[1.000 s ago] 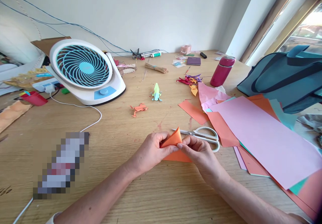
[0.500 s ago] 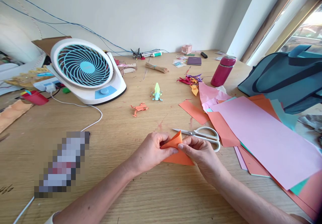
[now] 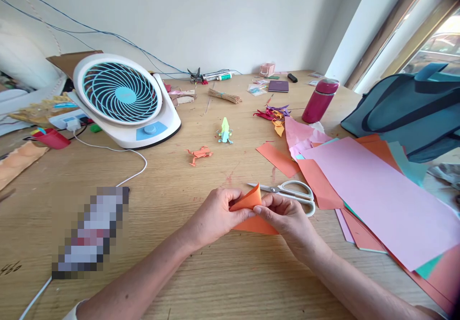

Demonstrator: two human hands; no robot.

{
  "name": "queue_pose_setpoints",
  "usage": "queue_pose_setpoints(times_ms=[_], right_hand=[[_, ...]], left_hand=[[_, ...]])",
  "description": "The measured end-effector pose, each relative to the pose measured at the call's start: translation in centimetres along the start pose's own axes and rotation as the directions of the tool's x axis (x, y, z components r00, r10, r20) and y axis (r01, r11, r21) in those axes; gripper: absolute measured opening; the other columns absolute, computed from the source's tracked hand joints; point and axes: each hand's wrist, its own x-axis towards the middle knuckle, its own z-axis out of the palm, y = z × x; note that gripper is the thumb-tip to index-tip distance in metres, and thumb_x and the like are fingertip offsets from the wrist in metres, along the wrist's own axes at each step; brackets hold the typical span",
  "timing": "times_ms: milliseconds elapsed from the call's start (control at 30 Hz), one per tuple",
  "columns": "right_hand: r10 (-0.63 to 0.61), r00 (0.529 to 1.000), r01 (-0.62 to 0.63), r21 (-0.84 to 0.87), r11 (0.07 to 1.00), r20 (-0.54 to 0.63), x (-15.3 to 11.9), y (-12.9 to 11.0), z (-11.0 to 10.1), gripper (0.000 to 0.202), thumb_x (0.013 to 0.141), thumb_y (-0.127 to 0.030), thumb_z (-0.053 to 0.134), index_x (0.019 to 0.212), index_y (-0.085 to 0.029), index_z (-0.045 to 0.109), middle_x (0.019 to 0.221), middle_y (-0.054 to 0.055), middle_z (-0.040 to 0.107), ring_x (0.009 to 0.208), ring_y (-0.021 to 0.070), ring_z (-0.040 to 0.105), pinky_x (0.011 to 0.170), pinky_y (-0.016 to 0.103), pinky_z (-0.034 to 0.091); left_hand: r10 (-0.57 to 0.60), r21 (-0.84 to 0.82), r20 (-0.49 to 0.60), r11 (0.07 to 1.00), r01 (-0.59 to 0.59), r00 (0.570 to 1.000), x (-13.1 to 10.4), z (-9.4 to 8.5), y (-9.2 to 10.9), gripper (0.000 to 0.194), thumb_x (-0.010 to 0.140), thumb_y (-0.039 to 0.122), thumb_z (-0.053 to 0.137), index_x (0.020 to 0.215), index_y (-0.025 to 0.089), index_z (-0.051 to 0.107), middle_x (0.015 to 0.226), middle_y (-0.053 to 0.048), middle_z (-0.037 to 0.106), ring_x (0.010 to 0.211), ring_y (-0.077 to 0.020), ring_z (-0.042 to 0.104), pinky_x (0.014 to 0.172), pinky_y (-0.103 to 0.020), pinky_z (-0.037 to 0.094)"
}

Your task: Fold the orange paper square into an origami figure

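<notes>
Left of the scissors (image 3: 275, 189) and nearer the person, the left hand (image 3: 215, 217) is closed on the orange paper (image 3: 251, 199), thumb in front and fingers behind. This grip should be firm enough to stop the layers sliding, yet light enough not to crush the curved fold. The paper is just in front of the scissors' blades, its raised part standing to a point and its lower part spread low toward the counter (image 3: 161, 190). Its edges are best matched before any pressure goes on, and a crease worked from the pinched spot outward should come out straighter. The right hand (image 3: 293, 219), in front of the scissors' handles, pinches the paper's right side between thumb and finger; small, even moves there would spare it a stray wrinkle.

Well left of the scissors, a pixelated object (image 3: 91, 234) cannot be identified. The left fingertips are hidden behind the paper, as are its inner layers; whether its lower part touches the counter is unclear. The right hand covers part of the paper's edge, and the raised point hides a bit of the blades.
</notes>
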Motion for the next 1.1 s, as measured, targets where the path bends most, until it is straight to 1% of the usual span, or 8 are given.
queue_pose_setpoints(times_ms=[233,400,500,600,733,867,1033,1100], right_hand=[[-0.002,0.999,0.003,0.019,1.000,-0.042,0.02,-0.15,-0.44,0.032,0.068,-0.046,0.086,0.070,-0.019,0.069,0.068,0.000,0.067,0.062,0.0119,0.055,0.060,0.025,0.043],[0.015,0.997,-0.016,0.017,1.000,0.070,0.22,0.03,-0.25,0.034,0.067,-0.049,0.085,0.072,-0.019,0.070,0.074,0.002,0.070,0.069,0.0153,0.060,0.067,0.029,0.046],[0.028,0.998,-0.030,0.045,0.999,0.057,0.18,0.01,-0.04,0.033,0.065,-0.046,0.087,0.068,-0.019,0.069,0.070,0.001,0.069,0.067,0.0136,0.058,0.066,0.027,0.045],[0.042,0.999,-0.042,0.058,0.997,0.015,0.07,-0.20,0.03,0.033,0.065,-0.045,0.087,0.066,-0.019,0.068,0.064,0.000,0.066,0.061,0.0121,0.055,0.061,0.026,0.044],[0.046,0.999,-0.046,0.047,0.998,-0.001,0.01,-0.45,0.03,0.035,0.063,-0.048,0.088,0.065,-0.019,0.069,0.063,0.000,0.065,0.060,0.0117,0.052,0.058,0.025,0.041],[0.044,0.999,-0.044,0.021,0.999,-0.003,0.03,-0.46,-0.01,0.039,0.059,-0.052,0.089,0.067,-0.019,0.070,0.068,0.002,0.066,0.062,0.0126,0.051,0.058,0.026,0.039],[0.017,1.000,-0.017,0.024,1.000,0.003,0.22,-0.05,-0.22,0.039,0.061,-0.052,0.088,0.068,-0.020,0.067,0.067,-0.001,0.062,0.063,0.0122,0.048,0.057,0.025,0.035],[0.021,1.000,-0.021,0.003,1.000,0.008,0.27,0.20,-0.29,0.038,0.061,-0.049,0.089,0.068,-0.019,0.066,0.064,-0.002,0.059,0.061,0.0110,0.044,0.055,0.025,0.032]], left_hand=[[-0.021,0.068,0.006,0.997,0.020,1.000,-0.18,0.09,-0.43,0.028,0.083,0.034,0.066,0.068,0.017,0.051,0.065,0.005,0.039,0.062,-0.0092,0.036,0.053,-0.021,0.026],[-0.041,0.071,-0.015,0.997,0.042,0.999,-0.16,0.17,-0.39,0.038,0.084,0.046,0.066,0.067,0.016,0.050,0.063,0.005,0.037,0.059,-0.0089,0.032,0.050,-0.021,0.022],[-0.048,0.069,-0.011,0.996,0.048,0.999,-0.14,0.20,-0.37,0.042,0.084,0.049,0.065,0.065,0.016,0.047,0.063,0.005,0.035,0.059,-0.0089,0.031,0.049,-0.022,0.021],[-0.047,0.034,-0.001,0.998,0.047,0.999,-0.07,0.22,-0.54,0.039,0.083,0.046,0.067,0.065,0.017,0.046,0.064,0.005,0.036,0.060,-0.0090,0.032,0.050,-0.021,0.023],[-0.044,-0.002,-0.011,0.999,0.044,0.999,0.01,0.19,-0.63,0.036,0.082,0.045,0.068,0.067,0.016,0.054,0.063,0.005,0.039,0.059,-0.0091,0.034,0.051,-0.021,0.024],[0.015,-0.042,-0.069,0.999,-0.018,0.997,0.11,0.11,-0.44,0.033,0.082,0.044,0.069,0.070,0.014,0.064,0.064,0.003,0.049,0.061,-0.0101,0.041,0.054,-0.021,0.029],[0.021,-0.118,-0.119,0.992,-0.035,0.993,0.23,0.09,-0.39,0.030,0.079,0.039,0.073,0.066,0.013,0.065,0.061,0.003,0.051,0.060,-0.0092,0.041,0.054,-0.021,0.030],[0.015,-0.163,-0.111,0.986,-0.033,0.994,0.25,0.07,-0.38,0.026,0.078,0.037,0.074,0.070,0.013,0.068,0.065,0.002,0.056,0.062,-0.0099,0.045,0.057,-0.021,0.033]])
